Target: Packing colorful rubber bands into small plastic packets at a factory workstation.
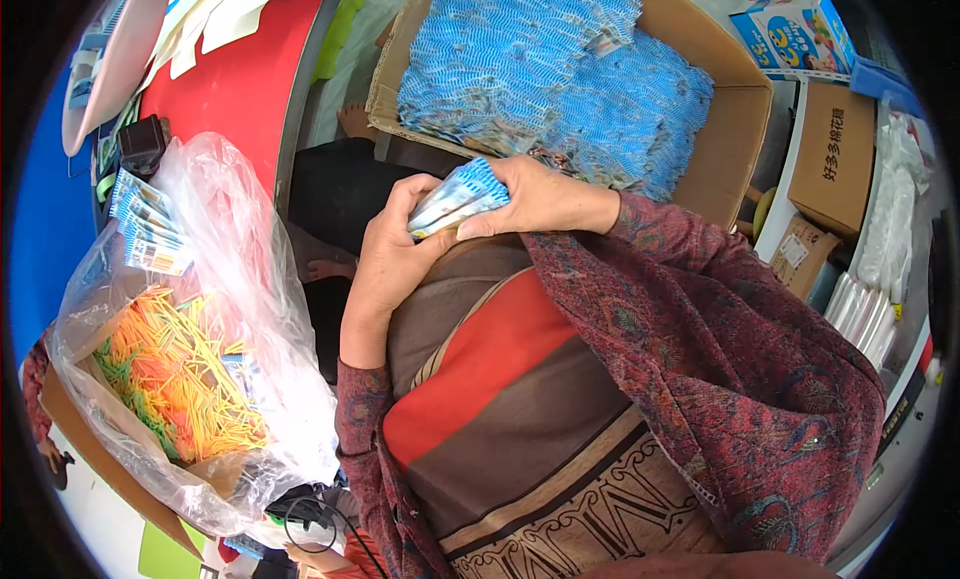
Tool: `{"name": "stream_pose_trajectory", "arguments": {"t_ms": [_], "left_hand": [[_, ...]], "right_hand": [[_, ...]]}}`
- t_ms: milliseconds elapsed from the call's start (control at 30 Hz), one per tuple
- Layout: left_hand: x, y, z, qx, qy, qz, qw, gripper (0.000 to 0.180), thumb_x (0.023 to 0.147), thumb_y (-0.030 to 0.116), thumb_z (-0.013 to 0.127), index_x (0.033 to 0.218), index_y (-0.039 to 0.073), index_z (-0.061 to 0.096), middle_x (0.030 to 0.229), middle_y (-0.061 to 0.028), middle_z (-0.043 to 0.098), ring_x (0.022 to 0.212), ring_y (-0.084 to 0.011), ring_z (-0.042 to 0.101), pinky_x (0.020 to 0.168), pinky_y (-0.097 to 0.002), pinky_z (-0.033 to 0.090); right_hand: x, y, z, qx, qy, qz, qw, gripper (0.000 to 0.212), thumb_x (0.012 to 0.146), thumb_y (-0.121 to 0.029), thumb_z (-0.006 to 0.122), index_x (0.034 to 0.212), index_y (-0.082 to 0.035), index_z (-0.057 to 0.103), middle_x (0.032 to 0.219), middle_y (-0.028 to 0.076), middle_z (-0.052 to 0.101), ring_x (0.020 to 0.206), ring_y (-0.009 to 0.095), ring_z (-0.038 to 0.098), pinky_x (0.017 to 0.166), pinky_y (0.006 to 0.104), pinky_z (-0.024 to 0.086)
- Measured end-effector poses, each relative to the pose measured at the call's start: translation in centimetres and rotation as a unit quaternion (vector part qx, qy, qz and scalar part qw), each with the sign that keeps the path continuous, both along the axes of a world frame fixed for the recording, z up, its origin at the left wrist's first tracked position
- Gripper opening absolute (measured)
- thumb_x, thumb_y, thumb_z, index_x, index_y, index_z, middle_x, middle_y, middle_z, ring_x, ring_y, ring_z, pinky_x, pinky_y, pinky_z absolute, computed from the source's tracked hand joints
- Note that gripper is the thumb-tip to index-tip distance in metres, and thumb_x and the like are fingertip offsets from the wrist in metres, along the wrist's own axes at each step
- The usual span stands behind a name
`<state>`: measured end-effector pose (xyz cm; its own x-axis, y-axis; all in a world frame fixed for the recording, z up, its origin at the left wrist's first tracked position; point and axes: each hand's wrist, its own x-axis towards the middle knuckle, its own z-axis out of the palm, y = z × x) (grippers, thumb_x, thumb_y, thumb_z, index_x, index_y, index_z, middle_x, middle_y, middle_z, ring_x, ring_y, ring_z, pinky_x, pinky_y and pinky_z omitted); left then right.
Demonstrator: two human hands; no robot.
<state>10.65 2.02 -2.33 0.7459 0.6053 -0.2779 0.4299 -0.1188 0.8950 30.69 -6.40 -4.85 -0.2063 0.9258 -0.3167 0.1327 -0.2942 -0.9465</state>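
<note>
Flanking held packets [455, 201] are a carton [735, 144] and sticks [195, 379]

From my end I see a red tabletop [235, 94] upper left, grey floor [330, 109] beside it, a white-edged shelf [783, 179] at right.

Packing workshop: carton [738, 129] heaped with packets [520, 59]

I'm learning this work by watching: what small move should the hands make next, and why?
Probably square up the bundle of packets with gentle pressure from both sides: the left hand and right hand already hold it between them, and the packets look slightly fanned rather than flush.
</note>
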Motion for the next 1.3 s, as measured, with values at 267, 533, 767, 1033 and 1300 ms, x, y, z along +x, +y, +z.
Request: {"name": "stream_pose_trajectory", "arguments": {"t_ms": [267,533,767,1033,1300], "left_hand": [[2.2,-0.1,0.4,-0.023,-0.142,0.125,0.982,0.06,0.076,0.012,0.076,0.129,0.007,0.049,0.101,-0.0108,0.064,0.101,-0.0213,0.061,0.086,-0.0299,0.046],[3.7,3.7,-0.1,0.249,-0.043,-0.015,0.968,0.026,0.079,0.007,0.068,0.105,0.006,0.066,0.095,-0.0108,0.066,0.097,-0.0274,0.06,0.087,-0.0355,0.046],[8.6,7.0,-4.3,0.354,0.112,-0.229,0.9,0.016,0.077,0.006,0.062,0.091,0.008,0.072,0.091,-0.0101,0.068,0.092,-0.0294,0.062,0.082,-0.0399,0.048],[12.0,8.9,-6.5,0.228,0.303,-0.363,0.851,0.019,0.077,0.013,0.062,0.09,0.017,0.074,0.094,-0.0115,0.069,0.091,-0.0316,0.065,0.079,-0.0426,0.051],[12.3,8.3,-8.8,0.257,0.291,-0.404,0.828,0.022,0.078,0.01,0.06,0.094,0.015,0.073,0.1,-0.012,0.069,0.094,-0.0315,0.066,0.079,-0.0432,0.052]], "right_hand": [[1.8,0.3,0.7,0.003,0.021,-0.128,0.991,0.036,0.08,-0.021,0.076,0.108,-0.001,0.065,0.096,0.004,0.069,0.085,0.009,0.062,0.076,0.0262,0.051],[7.9,-0.3,-0.2,0.006,0.074,-0.329,0.941,0.031,0.087,-0.023,0.067,0.108,0.0,0.065,0.098,0.007,0.069,0.08,0.014,0.064,0.065,0.0263,0.05],[7.8,-2.4,-2.5,-0.065,0.091,-0.373,0.921,0.033,0.087,-0.023,0.068,0.109,0.001,0.064,0.102,0.008,0.068,0.086,0.015,0.064,0.068,0.0276,0.051],[8.0,-3.6,-2.8,-0.08,0.118,-0.402,0.905,0.033,0.088,-0.02,0.066,0.114,0.001,0.062,0.105,0.009,0.067,0.09,0.016,0.064,0.069,0.0284,0.052],[7.9,-5.2,-3.2,-0.085,0.13,-0.448,0.88,0.031,0.088,-0.02,0.067,0.111,0.0,0.064,0.102,0.008,0.068,0.085,0.015,0.064,0.071,0.0277,0.052]]}}
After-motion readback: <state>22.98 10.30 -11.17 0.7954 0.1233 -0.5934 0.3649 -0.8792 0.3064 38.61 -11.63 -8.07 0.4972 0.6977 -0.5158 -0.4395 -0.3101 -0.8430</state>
